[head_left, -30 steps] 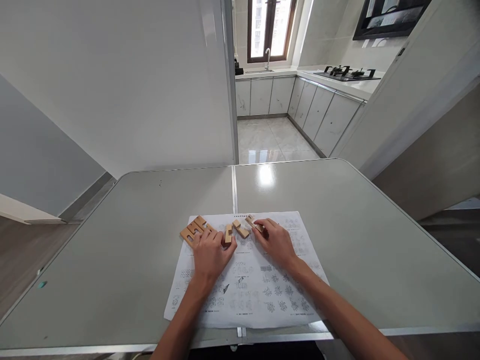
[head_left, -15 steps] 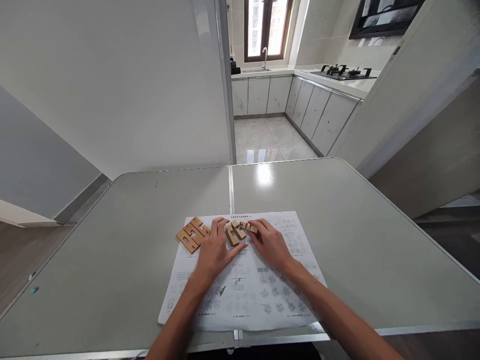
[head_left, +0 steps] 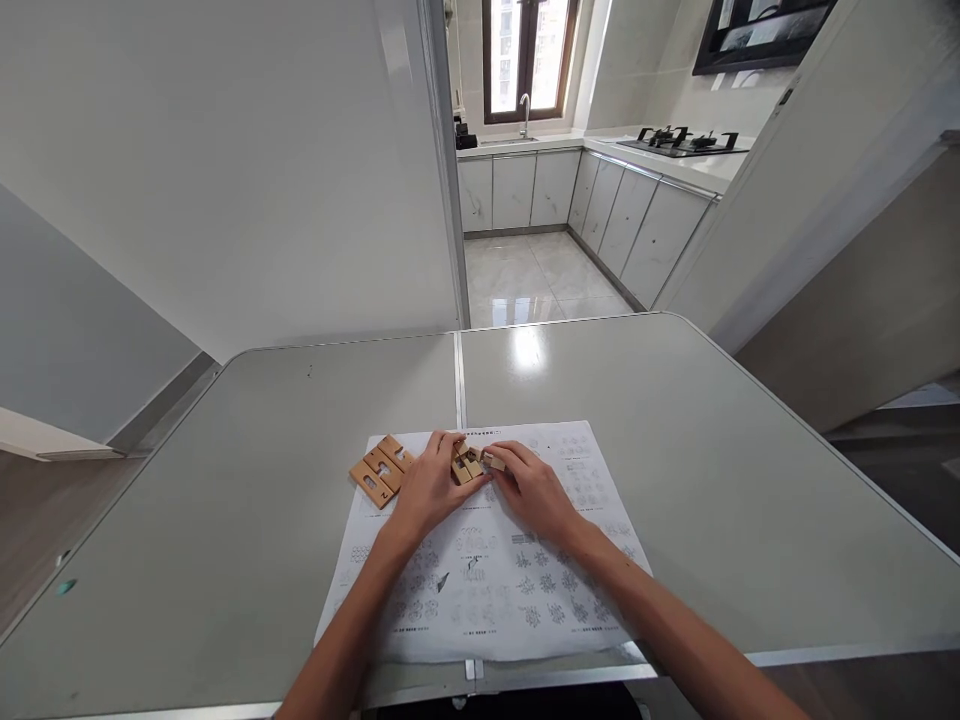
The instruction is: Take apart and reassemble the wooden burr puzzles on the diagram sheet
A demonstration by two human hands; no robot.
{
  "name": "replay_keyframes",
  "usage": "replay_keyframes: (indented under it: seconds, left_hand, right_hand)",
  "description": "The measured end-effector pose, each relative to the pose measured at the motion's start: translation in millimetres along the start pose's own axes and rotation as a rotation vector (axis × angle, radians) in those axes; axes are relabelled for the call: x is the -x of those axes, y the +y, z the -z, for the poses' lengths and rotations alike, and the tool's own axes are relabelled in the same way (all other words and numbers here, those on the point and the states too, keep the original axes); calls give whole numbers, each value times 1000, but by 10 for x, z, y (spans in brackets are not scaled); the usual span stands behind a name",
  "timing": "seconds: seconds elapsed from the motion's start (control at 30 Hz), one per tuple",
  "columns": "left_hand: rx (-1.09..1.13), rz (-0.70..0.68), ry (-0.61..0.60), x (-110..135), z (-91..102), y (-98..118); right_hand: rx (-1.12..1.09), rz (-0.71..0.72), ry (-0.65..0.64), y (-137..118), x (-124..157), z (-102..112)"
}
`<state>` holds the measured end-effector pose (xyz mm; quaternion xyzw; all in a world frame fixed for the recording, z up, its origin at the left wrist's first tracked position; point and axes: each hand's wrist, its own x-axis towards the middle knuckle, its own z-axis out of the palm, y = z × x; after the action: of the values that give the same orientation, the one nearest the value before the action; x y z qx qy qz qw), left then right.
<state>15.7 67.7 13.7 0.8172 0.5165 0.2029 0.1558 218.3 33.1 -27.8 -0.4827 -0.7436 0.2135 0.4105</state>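
Observation:
Small light-wood puzzle pieces [head_left: 466, 466] with notches stand close together on the printed paper sheet [head_left: 480, 600]. My left hand [head_left: 427, 488] is curled round their left side, fingers behind and thumb in front, pressing them together. From the right, my right hand [head_left: 536, 492] pinches a small wooden block [head_left: 493, 461] against the others. Its fingertips partly cover the block. Just left of my left hand lie flat wooden plates [head_left: 375, 472] with cut-out slots and dark numbers, side by side, partly on the paper. My left hand hides their right edge.
The paper lies on a grey folding table [head_left: 225, 520] with a metal seam [head_left: 460, 375] down its middle. A small teal object [head_left: 66, 587] is near the left edge. Beyond the table are a white panel [head_left: 300, 200] and a kitchen with cabinets [head_left: 514, 190] and a gas stove [head_left: 682, 142].
My left thumb and fingers have closed in on the pieces, which now sit closer together. My right hand has moved slightly left with its block.

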Motion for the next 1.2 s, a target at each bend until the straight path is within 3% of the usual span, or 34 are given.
replay_keyframes:
  seconds: [0.17,0.5,0.73,0.87,1.07,1.2]
  left_hand:
    - [42,-19,15,50,0,32]
    - [6,19,0,74,-19,71]
    - [-4,31,28,84,-8,106]
    - [35,39,25,120,-13,107]
    - [76,99,100,477,177,80]
    - [35,265,211,877,438,-144]
  right_hand:
    - [57,-44,53,6,6,-15]
    - [-1,120,-59,19,35,-30]
    - [-28,107,-4,-8,38,-39]
    - [-59,21,23,-36,33,-26]
    - [-104,-69,13,-52,38,-8]
    - [-108,-84,-6,-55,49,-9]
